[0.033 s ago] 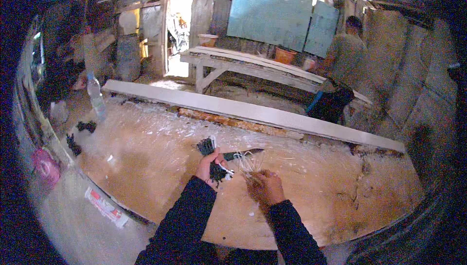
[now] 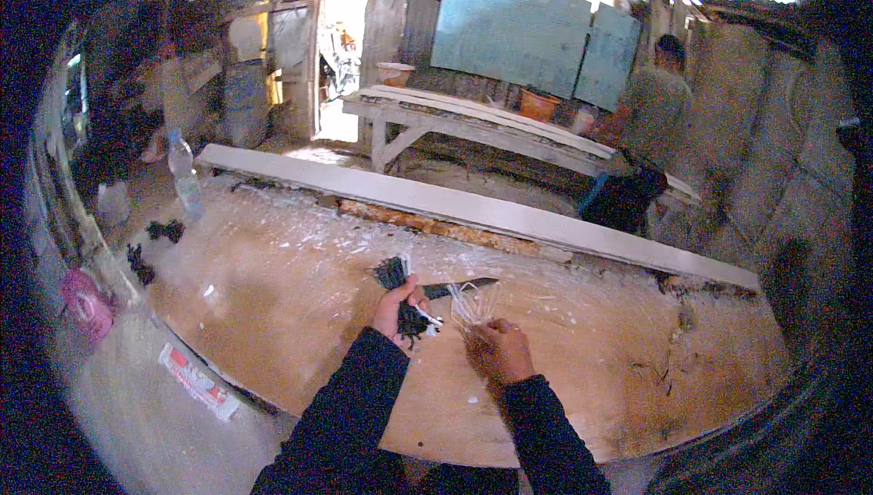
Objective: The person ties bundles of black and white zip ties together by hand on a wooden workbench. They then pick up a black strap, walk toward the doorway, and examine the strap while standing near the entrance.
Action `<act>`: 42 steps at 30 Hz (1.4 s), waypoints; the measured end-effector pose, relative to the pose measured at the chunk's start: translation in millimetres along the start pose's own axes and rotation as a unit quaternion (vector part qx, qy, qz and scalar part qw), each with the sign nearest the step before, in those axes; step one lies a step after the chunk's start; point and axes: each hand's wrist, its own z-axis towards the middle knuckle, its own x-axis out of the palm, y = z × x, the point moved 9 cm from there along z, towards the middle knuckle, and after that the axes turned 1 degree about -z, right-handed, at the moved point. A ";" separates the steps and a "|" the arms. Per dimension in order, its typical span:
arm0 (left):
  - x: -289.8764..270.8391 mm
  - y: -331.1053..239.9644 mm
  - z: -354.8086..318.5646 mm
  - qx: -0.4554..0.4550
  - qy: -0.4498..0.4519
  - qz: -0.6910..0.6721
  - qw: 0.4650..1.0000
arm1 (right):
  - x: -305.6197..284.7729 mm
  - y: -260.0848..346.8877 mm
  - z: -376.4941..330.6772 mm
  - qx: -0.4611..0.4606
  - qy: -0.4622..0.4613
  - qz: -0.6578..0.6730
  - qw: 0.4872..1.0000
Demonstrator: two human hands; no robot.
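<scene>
Head view: I note the left hand (image 2: 393, 309) closed around a dark bundle (image 2: 400, 300) above the plywood surface (image 2: 273, 304). Right hand (image 2: 498, 350) fingers pinch pale thin strands (image 2: 473, 302). A knife (image 2: 459, 289) lies just beyond both hands.

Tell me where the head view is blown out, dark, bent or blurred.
Head view: daylight blows out the roof gap and doorway at top; the rim falls to black; the long white plank bows with fisheye distortion; the person at the far bench is soft; the left hand and right hand are mildly blurred.
</scene>
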 end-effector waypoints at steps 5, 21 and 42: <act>4.3 1.2 13.5 -0.013 0.032 0.040 0.999 | 5.5 -1.4 4.4 0.023 0.084 0.034 0.996; 2.6 -1.4 20.0 0.012 -0.007 0.094 0.995 | -17.9 35.2 0.5 -0.089 -0.060 -0.010 0.994; 4.9 3.8 20.1 -0.013 0.027 0.037 0.999 | 0.2 -67.2 -0.4 0.191 -0.110 0.569 0.792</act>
